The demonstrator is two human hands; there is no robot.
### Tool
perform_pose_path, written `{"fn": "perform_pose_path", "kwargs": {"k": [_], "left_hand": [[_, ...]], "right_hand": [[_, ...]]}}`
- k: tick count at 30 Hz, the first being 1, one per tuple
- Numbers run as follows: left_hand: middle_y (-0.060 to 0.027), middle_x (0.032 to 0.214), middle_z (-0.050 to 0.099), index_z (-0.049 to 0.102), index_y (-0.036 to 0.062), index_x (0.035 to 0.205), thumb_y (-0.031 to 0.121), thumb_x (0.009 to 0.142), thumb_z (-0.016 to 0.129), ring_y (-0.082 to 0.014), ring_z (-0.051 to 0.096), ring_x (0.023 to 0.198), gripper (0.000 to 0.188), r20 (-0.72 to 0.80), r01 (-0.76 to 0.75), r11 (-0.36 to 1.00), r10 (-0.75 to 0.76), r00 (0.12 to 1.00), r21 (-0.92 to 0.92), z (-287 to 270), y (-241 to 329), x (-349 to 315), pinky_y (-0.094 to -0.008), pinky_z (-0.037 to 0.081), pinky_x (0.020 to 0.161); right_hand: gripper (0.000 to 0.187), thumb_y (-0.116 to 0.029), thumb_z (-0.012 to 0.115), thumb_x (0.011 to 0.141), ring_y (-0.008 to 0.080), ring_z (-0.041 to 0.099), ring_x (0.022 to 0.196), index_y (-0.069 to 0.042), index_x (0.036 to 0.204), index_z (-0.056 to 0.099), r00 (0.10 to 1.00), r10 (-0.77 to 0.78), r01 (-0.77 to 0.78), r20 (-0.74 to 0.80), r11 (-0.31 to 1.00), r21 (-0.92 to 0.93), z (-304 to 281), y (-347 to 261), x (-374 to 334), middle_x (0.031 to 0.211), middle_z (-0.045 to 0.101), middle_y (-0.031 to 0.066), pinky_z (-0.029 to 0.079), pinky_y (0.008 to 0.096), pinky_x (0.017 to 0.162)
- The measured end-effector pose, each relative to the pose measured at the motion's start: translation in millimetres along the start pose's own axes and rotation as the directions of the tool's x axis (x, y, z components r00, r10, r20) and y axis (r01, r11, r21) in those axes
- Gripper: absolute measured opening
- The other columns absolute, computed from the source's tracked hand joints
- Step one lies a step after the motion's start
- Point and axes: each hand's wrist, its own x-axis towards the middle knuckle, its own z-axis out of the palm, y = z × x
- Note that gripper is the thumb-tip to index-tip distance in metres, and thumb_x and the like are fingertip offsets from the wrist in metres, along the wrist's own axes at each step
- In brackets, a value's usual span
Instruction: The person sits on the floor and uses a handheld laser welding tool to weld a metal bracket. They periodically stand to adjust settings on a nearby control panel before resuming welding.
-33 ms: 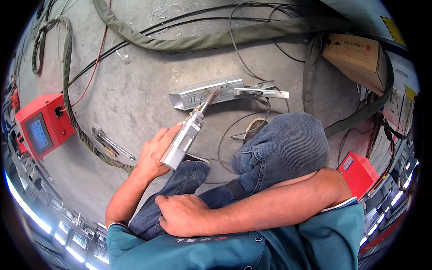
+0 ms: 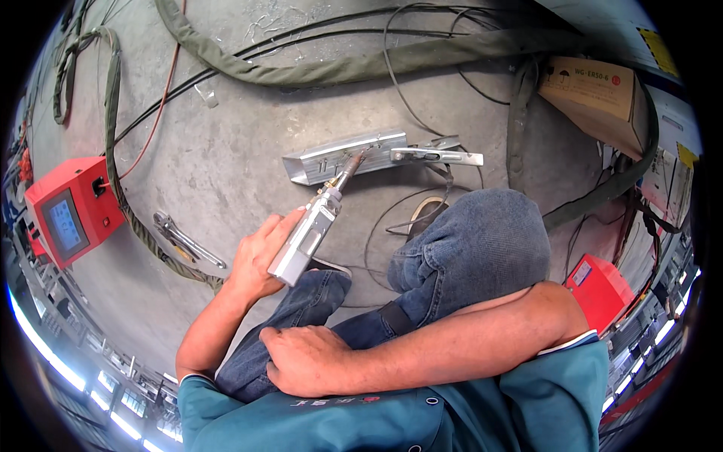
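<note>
My left hand (image 2: 260, 260) is closed round the body of a silver handheld welding gun (image 2: 307, 239). The gun slants up and to the right. Its copper-coloured nozzle meets a shiny metal channel (image 2: 310, 166) lying on the floor; whether they touch is hard to tell. Short marks or slots show along the channel. At the channel's right end sits a silver clamp (image 2: 456, 157) with a long handle and a cable below it. My right hand (image 2: 310, 363) rests on my jeans, its fingers curled, with nothing visible in it; the palm side is hidden.
On the left stand a red machine with a screen (image 2: 75, 211) and a silver hand tool (image 2: 192, 245). A green sleeved hose (image 2: 331, 73) and black cables cross the floor at the far side. A cardboard box (image 2: 595, 94) and a red case (image 2: 600, 290) are on the right.
</note>
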Motion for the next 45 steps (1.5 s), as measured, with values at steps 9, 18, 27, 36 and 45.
{"fn": "perform_pose_path", "kwargs": {"k": [9,18,27,36,45], "left_hand": [[-0.0154,0.111,0.064,0.05,0.0077,0.15,0.029,0.075,0.087,-0.0371,0.069,0.082,0.087,-0.056,-0.019,0.999,0.021,0.998,0.038,2,0,-2,-0.0464,0.058,0.065],[-0.0177,0.122,0.063,0.046,0.0045,0.152,0.014,0.084,0.072,-0.0353,0.071,0.087,0.074,-0.056,0.035,0.952,-0.018,0.998,0.304,12,11,5,-0.0435,0.059,0.067],[-0.0165,0.109,0.064,0.045,0.0006,0.151,0.012,0.083,0.069,-0.0334,0.07,0.082,0.073,-0.018,-0.036,0.94,0.045,0.999,0.339,3,18,14,-0.0422,0.058,0.063],[-0.0161,0.111,0.064,0.046,-0.0002,0.15,0.007,0.084,0.065,-0.0344,0.07,0.084,0.069,-0.018,-0.054,0.922,0.066,0.998,0.384,6,15,14,-0.0434,0.058,0.065],[-0.0119,0.097,0.06,0.05,0.0047,0.149,0.02,0.079,0.075,-0.0326,0.067,0.071,0.076,-0.032,-0.097,0.982,0.103,0.994,0.161,0,28,-7,-0.0441,0.055,0.059]], "right_hand": [[0.029,-0.021,0.062,0.089,0.0437,0.071,0.093,0.004,0.104,0.055,0.999,0.029,-0.029,0.037,1.0,0.003,-1,-2,1,0.094,0.071,0.0249,0.057,0.0572,0.081],[0.029,-0.021,0.062,0.089,0.0438,0.071,0.092,0.004,0.104,0.055,1.0,0.02,-0.02,0.009,1.0,-0.009,0,-2,-1,0.093,0.071,0.0247,0.057,0.0572,0.081],[0.032,-0.022,0.061,0.09,0.0441,0.071,0.093,0.004,0.109,0.055,1.0,0.018,-0.018,0.008,1.0,-0.016,2,-2,0,0.094,0.071,0.0246,0.056,0.0573,0.083],[0.034,-0.022,0.062,0.09,0.0441,0.071,0.095,0.003,0.111,0.055,0.999,0.038,-0.038,0.014,0.999,-0.022,-1,-1,-2,0.096,0.072,0.0256,0.055,0.0576,0.084],[0.034,-0.023,0.062,0.091,0.0442,0.071,0.093,0.003,0.11,0.055,1.0,0.026,-0.026,0.013,1.0,-0.016,-3,-3,-4,0.095,0.071,0.0259,0.056,0.0578,0.082]]}}
